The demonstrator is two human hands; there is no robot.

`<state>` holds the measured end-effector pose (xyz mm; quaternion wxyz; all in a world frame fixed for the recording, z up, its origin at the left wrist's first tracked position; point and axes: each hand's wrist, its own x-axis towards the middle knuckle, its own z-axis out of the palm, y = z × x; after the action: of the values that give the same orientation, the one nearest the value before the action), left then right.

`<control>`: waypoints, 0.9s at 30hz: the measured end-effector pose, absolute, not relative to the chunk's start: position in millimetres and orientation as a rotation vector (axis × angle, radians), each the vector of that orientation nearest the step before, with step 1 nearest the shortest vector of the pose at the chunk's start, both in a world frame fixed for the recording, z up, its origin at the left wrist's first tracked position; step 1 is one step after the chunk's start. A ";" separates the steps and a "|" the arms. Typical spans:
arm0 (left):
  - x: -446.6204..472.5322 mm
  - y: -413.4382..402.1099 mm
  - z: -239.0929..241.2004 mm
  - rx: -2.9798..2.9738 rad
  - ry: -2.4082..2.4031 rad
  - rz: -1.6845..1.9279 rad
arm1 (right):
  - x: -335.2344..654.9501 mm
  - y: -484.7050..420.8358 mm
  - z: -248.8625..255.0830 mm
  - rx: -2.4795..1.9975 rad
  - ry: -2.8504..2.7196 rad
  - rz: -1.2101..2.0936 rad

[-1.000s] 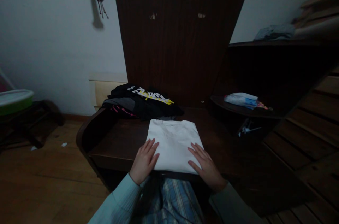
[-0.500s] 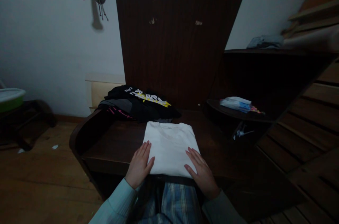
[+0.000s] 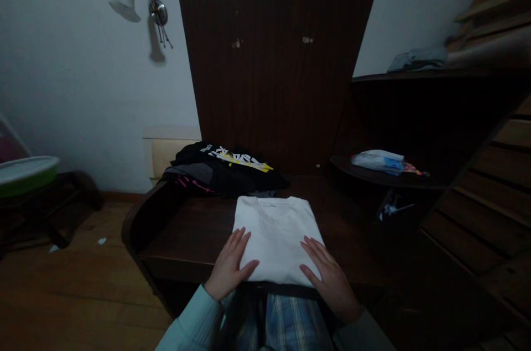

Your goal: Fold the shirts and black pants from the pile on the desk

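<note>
From where I stand, a white shirt (image 3: 280, 237) lies folded into a neat, flat block at the front edge of the dark wooden desk (image 3: 186, 237), its neckline on the far side. The person's left hand (image 3: 232, 262) is open and rests on the shirt's left edge, thumb stretched inward over the cloth. The right hand (image 3: 329, 279) is open as well, laid along the opposite edge with its fingers slanting toward the middle; neither one is gripping anything. Pale blue-green sleeves (image 3: 193, 320) reach down the forearms, and blue plaid fabric (image 3: 296, 320) shows below the desk's edge.

Just behind the shirt and to the left, a loose heap of dark clothes (image 3: 232, 174) carries white, yellow and pink printing. A tall dark panel (image 3: 269, 85) rises at the back, with a wall lamp (image 3: 124, 2) off to its left. Over on the right, a plastic-wrapped packet (image 3: 379, 161) sits on a small rounded shelf (image 3: 344, 166). Away to the left, a green tub (image 3: 29, 179) stands on a low dark stool (image 3: 53, 232)
</note>
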<state>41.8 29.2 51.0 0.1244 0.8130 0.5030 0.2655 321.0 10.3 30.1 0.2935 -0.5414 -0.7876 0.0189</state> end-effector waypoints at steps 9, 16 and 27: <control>28.6 27.2 72.4 1.879 1.198 0.945 | 334.0 7.9 31.4 -1.592 -2.013 -0.055; 28.6 27.8 73.1 1.728 1.189 0.952 | 371.7 12.6 38.0 -1.717 -2.030 -0.112; 28.0 28.0 72.2 1.708 1.144 0.932 | 441.1 8.7 46.6 -2.078 -1.975 -0.015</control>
<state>28.0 28.0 72.2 0.4280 0.6840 0.4581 0.3731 441.1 8.7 46.6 0.1369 -0.7181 -0.6823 -0.0051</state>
